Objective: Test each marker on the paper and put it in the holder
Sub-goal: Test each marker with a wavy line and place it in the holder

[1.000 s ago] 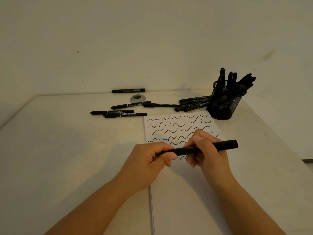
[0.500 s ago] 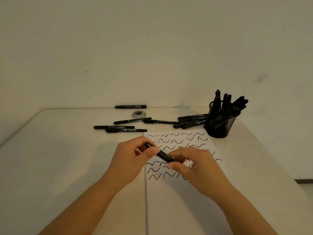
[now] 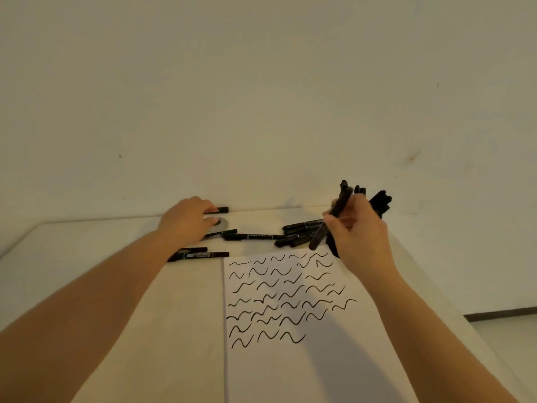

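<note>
Marker [image 3: 331, 221] in right hand [image 3: 359, 231], pinched mid-barrel, tilted, top end up among the ones already standing in the holder [image 3: 377, 203]. Holder mostly hidden behind the hand; only the tops of stored markers show. Looks like a drop-in is next, not yet released.

Left hand [image 3: 186, 223] is out at the far edge of the table [image 3: 87, 286], fingers curled down over a marker by the wall [image 3: 220, 210], covering most of a grey ring [image 3: 223, 223]. Can't tell if it actually grips that marker or just rests on it.

Progress, judging from the layout:
- Paper [image 3: 290, 373] has many squiggles, roughly seven rows, so a good batch is tested.
- Holder already carries several.
- Still loose: a pile [image 3: 299, 232] just left of the holder, one long marker [image 3: 252, 236] beside it, a pair [image 3: 197, 254] under the left forearm, plus the one at the wall.

Estimate: past halfway, maybe ten or so left, exact count unclear in the pile. Lower half of the paper still blank, enough room for the remaining test strokes.
</note>
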`<state>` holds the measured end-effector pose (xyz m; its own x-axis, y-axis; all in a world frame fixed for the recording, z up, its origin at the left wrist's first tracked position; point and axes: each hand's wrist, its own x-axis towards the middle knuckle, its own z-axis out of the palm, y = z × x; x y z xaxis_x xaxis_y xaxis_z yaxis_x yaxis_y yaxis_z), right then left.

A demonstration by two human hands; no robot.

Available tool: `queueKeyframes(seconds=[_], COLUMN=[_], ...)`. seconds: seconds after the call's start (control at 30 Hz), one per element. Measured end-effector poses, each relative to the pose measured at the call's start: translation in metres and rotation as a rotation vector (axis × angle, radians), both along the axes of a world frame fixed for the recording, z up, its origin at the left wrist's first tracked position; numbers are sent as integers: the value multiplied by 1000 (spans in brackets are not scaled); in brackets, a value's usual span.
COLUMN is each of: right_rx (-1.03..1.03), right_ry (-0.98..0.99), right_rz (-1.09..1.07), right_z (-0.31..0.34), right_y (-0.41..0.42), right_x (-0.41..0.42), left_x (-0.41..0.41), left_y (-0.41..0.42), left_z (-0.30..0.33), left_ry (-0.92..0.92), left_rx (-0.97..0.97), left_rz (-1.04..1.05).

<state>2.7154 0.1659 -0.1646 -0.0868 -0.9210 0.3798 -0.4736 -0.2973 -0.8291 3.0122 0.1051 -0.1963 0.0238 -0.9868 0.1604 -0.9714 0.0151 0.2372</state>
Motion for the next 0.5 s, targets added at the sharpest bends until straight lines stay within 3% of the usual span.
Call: queueKeyframes(seconds=[0.2,0.5], right_rx=[-126,-222], right_ry=[-203,-158], right_rz=[-193,-243], right_z=[13,3], right_y=[-17,-29], right_x=[-27,-34], left_x=[23,18], left_y=[-42,-62], left_z=[-22,-38], left_ry=[-64,-303], left_rx=[39,73], left_rz=[87,114])
